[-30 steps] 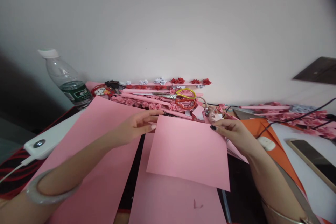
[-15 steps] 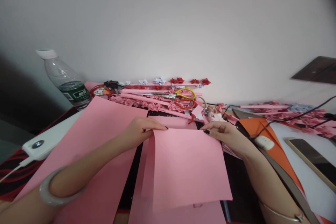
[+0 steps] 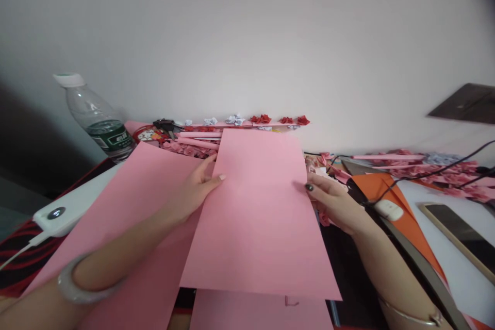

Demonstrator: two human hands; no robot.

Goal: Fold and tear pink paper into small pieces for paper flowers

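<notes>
Between my hands is a flat, unfolded sheet of pink paper [image 3: 259, 216], its far edge lifted in front of the paper flowers. My left hand [image 3: 197, 185] pinches its left edge, thumb on top and fingers behind. On the opposite side my right hand [image 3: 328, 198] grips the right edge the same way, its dark-nailed thumb on the face. Below the near edge shows another pink sheet [image 3: 263, 312] with a small drawn mark. A large pink sheet [image 3: 127, 206] lies under my left forearm. The scissors are hidden behind the held sheet.
A water bottle [image 3: 104, 118] and a white power bank [image 3: 65, 211] with a cable stand at left. Red and white paper flowers [image 3: 263, 119] line the wall. At right lie orange paper [image 3: 406, 227], a white earbud case [image 3: 389, 210], a phone [image 3: 460, 232] and more pink flowers [image 3: 402, 160].
The pink sheet, doubled over before, has been opened out flat and its far part raised over the scissors. My hands have shifted from its folded top edge to its two sides.
</notes>
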